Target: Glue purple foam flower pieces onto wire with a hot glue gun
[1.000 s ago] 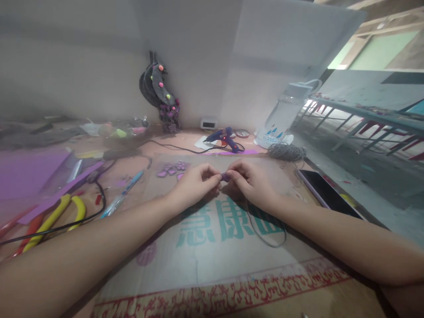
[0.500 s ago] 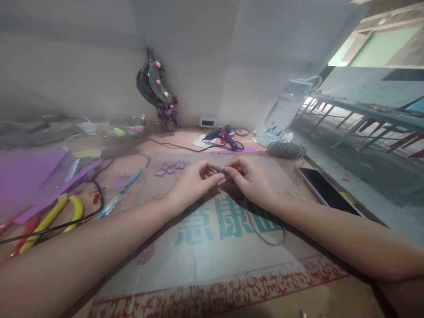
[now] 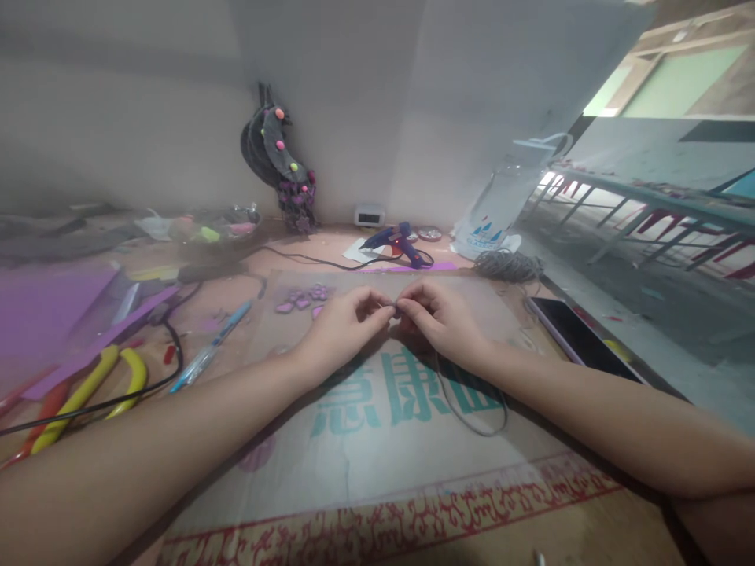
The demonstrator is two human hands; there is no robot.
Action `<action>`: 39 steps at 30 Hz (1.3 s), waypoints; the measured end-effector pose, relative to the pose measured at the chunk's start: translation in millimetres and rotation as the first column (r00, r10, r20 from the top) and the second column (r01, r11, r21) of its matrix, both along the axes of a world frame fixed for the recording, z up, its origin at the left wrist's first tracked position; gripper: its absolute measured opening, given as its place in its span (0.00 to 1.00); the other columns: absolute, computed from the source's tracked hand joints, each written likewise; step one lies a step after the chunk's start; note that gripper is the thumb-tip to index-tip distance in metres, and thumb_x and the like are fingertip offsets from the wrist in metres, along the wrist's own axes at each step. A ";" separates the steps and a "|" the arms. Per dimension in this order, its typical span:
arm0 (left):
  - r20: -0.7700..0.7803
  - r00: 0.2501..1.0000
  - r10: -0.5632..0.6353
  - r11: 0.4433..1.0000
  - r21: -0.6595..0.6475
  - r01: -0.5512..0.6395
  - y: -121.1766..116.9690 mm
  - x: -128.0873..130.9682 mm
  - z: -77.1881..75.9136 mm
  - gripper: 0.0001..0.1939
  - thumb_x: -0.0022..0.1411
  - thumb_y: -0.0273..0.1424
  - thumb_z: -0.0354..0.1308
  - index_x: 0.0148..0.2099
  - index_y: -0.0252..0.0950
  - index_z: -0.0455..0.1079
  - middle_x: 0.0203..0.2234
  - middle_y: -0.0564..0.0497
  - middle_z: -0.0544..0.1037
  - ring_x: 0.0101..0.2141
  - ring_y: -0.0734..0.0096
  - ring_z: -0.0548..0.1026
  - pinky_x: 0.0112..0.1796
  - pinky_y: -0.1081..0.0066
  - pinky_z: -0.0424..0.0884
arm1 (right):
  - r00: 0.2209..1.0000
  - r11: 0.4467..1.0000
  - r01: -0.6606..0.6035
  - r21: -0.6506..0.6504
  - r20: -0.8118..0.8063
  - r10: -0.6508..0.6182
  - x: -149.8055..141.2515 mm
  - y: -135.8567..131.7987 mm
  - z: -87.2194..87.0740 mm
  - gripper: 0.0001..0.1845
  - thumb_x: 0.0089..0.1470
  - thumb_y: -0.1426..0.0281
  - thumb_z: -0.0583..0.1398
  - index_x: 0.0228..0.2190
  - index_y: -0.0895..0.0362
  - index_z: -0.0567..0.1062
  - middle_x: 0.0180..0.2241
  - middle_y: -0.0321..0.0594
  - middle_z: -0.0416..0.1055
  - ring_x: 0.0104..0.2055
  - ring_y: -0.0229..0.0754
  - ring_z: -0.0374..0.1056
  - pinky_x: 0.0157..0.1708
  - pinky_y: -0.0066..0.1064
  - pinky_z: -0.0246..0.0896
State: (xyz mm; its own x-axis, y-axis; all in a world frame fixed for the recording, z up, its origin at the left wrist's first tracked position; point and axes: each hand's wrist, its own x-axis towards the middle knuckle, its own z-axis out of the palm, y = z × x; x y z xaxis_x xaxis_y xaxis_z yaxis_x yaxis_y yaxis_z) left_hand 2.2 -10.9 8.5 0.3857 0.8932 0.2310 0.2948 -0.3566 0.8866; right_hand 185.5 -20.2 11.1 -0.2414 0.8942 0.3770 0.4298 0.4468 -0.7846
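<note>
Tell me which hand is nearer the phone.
Right. The right hand is to the left of the phone, not touching it; the left hand is farther left, on the right hand's far side from it.

Phone (image 3: pixel 583 338) nr R edge of worktop (image 3: pixel 327 237); water btl (image 3: pixel 492 206), far R corner; sm. white clock (image 3: pixel 370 207), back edge; yellow-handled tool (image 3: pixel 79 393) & blue pen (image 3: pixel 212 345) twd L edge.
</note>
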 end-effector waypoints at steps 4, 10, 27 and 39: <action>-0.015 1.000 0.004 0.999 0.043 -0.003 0.5 0.0 -2.0 0.12 0.59 0.39 0.58 0.41 0.36 0.72 0.32 0.50 0.78 0.31 0.69 0.74 0.32 0.72 0.67 | 1.000 1.000 0.009 0.015 0.008 -0.009 0.0 0.4 -1.3 0.07 0.59 0.64 0.57 0.32 0.55 0.68 0.23 0.33 0.69 0.24 0.36 0.67 0.23 0.27 0.60; -0.096 0.995 0.032 0.993 0.119 -0.021 -2.0 -0.2 2.2 0.12 0.61 0.39 0.57 0.41 0.37 0.72 0.33 0.51 0.78 0.33 0.68 0.74 0.35 0.70 0.67 | 0.999 0.999 -0.006 0.040 0.048 0.004 -0.2 -0.6 -0.6 0.07 0.60 0.65 0.57 0.33 0.55 0.69 0.25 0.34 0.71 0.27 0.37 0.69 0.27 0.28 0.63; -0.014 0.999 0.030 0.999 0.021 -0.029 3.4 -0.5 3.2 0.12 0.62 0.36 0.55 0.42 0.38 0.77 0.35 0.51 0.81 0.34 0.66 0.76 0.37 0.71 0.69 | 0.999 0.999 -0.046 -0.003 0.019 0.046 1.9 -1.7 -1.1 0.07 0.62 0.66 0.53 0.40 0.55 0.67 0.21 0.31 0.67 0.23 0.36 0.65 0.25 0.28 0.60; 0.026 0.999 0.032 0.999 0.035 -0.033 0.5 -0.7 4.3 0.10 0.62 0.34 0.55 0.40 0.38 0.77 0.34 0.51 0.81 0.35 0.66 0.77 0.40 0.69 0.70 | 0.976 0.958 -0.175 -0.226 -0.170 0.138 -4.6 -7.3 7.2 0.12 0.61 0.65 0.54 0.45 0.55 0.65 0.18 0.27 0.64 0.18 0.33 0.62 0.17 0.23 0.55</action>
